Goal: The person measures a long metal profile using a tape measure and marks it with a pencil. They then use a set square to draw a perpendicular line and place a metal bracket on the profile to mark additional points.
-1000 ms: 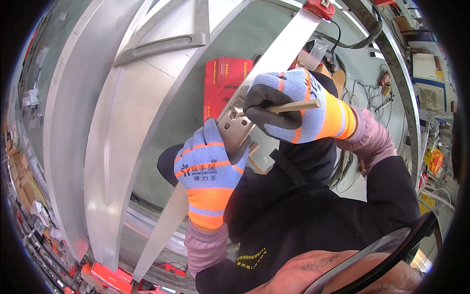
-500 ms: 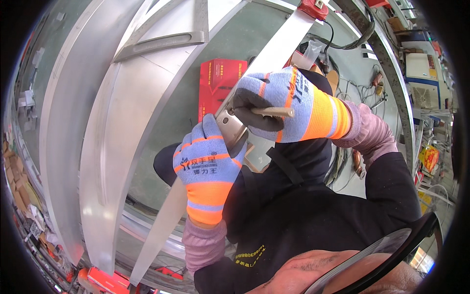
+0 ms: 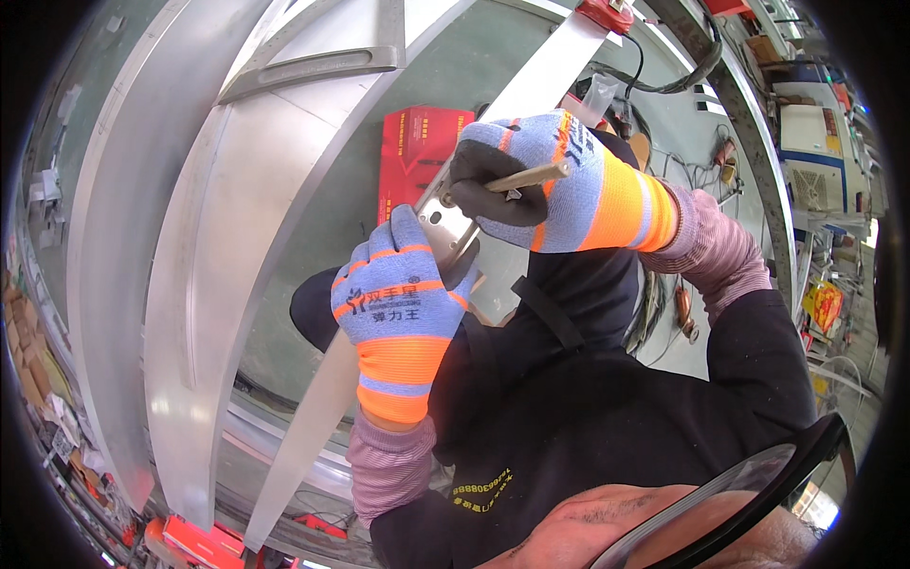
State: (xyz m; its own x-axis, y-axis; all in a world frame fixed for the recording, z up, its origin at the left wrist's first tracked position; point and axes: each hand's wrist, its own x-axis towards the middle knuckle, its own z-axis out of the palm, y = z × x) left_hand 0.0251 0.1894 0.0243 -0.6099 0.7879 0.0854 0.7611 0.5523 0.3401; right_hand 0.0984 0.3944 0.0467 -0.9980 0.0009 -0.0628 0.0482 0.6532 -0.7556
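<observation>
My left hand [image 3: 393, 284], in a blue and orange work glove, grips a small shiny metal plate [image 3: 444, 230] with holes in it. The plate lies against a long flat metal bar [image 3: 308, 436], which runs diagonally beneath both hands. In my gloved right hand [image 3: 540, 166], the fingers close round a thin tan rod-shaped tool [image 3: 534, 176] at the plate's upper end. That tool's working tip is hidden by the dark glove fingers. Part of the plate is covered by my left fingers and thumb.
Large curved metal panels [image 3: 237, 218] stand on the left, with a slotted metal bracket [image 3: 313, 71] on them. A red package [image 3: 417, 142] lies beyond my hands. A red device [image 3: 607, 14] with a cable sits at the bar's far end. Cables [image 3: 654, 303] lie on the floor at right.
My right hand has risen slightly, and the rod has tilted so that its near end points more upward. My left hand keeps its grip on the plate, shifted slightly upward in view.
</observation>
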